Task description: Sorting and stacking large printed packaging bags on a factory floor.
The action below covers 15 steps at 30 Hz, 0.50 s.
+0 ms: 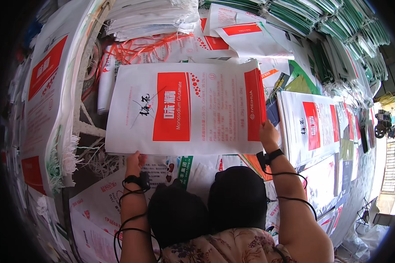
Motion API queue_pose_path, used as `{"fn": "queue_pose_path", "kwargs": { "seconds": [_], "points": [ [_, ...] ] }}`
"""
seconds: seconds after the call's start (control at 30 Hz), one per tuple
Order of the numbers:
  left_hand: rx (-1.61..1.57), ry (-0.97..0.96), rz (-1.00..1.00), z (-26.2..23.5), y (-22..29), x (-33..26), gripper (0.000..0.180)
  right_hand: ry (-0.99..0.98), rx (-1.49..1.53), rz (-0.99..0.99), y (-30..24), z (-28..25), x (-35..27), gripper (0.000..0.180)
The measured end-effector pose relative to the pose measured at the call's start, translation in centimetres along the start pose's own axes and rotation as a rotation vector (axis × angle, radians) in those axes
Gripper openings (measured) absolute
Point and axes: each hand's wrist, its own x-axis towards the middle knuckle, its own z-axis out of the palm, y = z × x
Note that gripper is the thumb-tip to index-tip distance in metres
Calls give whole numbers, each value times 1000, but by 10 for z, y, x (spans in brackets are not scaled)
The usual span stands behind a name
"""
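Observation:
A flat white woven sack [131,105] with red printed panels lies spread out in front of me; slight layering at its right edge suggests more than one sheet, though I cannot tell how many. My left hand [137,161] grips its near edge toward the left corner, the fingers partly hidden by the sack. At the near right corner, my right hand [270,135] is closed on the red-banded end. Both wrists wear black bands with black cables coiled along the forearms. Just right of my right hand lies a stack of similar sacks [322,147].
A tall pile of white and red sacks [41,109] stands at the left beside a metal frame [88,127]. Orange-red strapping [140,49] lies tangled beyond the sack. Bundled green and white sacks [294,15] fill the far right. More sacks [96,210] lie under and around my arms.

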Motion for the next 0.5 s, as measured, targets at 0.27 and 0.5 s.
{"fn": "queue_pose_path", "kwargs": {
  "seconds": [0.27,0.5],
  "points": [
    [-63,8,-61,26,7,-19,29,25,27,32,18,-1,-6,28],
    [414,-171,-3,-8,-3,-11,24,-57,50,-40,11,6,-9,35]
  ]
}}
